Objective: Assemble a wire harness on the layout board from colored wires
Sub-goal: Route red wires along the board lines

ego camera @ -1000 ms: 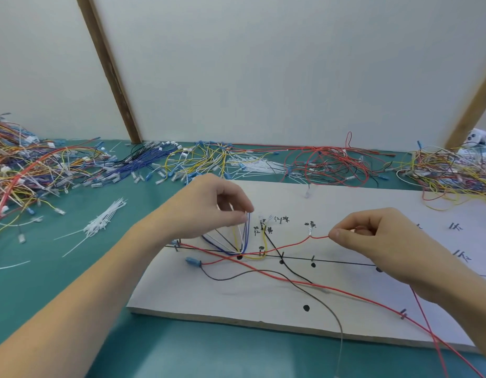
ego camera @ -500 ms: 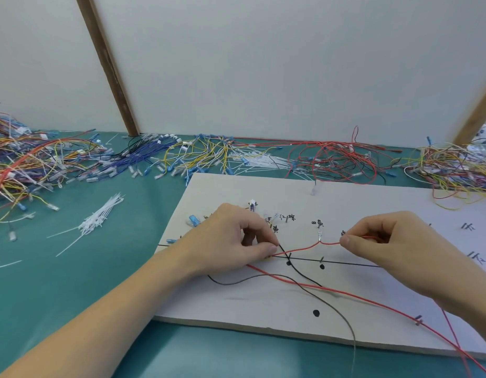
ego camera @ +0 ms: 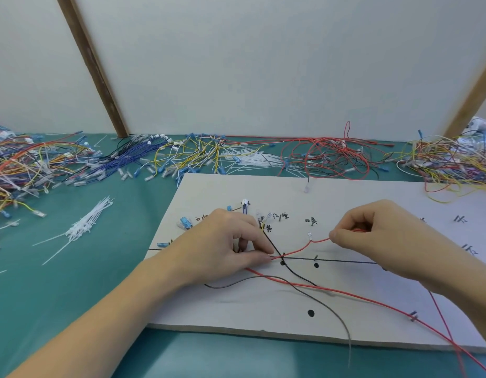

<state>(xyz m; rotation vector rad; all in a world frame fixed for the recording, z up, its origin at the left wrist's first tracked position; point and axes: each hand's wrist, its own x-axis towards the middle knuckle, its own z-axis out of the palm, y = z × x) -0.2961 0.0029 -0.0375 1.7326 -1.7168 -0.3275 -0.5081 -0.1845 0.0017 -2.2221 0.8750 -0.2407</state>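
Observation:
The white layout board lies on the green table, marked with a black line, dots, pegs and handwritten labels. A red wire runs between my hands across the line. My left hand presses down on the board and pinches that red wire with thumb and forefinger near a peg. My right hand pinches the same wire's other end just past its small white terminal. A black wire, a grey wire and a longer red wire trail over the board toward the front right.
Heaps of colored wires lie along the back: mixed at the left, blue, yellow, red, mixed at the right. White cable ties lie left of the board. Blue connectors sit on its left part.
My left hand dropped from a raised loop of wires onto the board and now pinches the red wire at the line. My right hand stayed on the wire's end.

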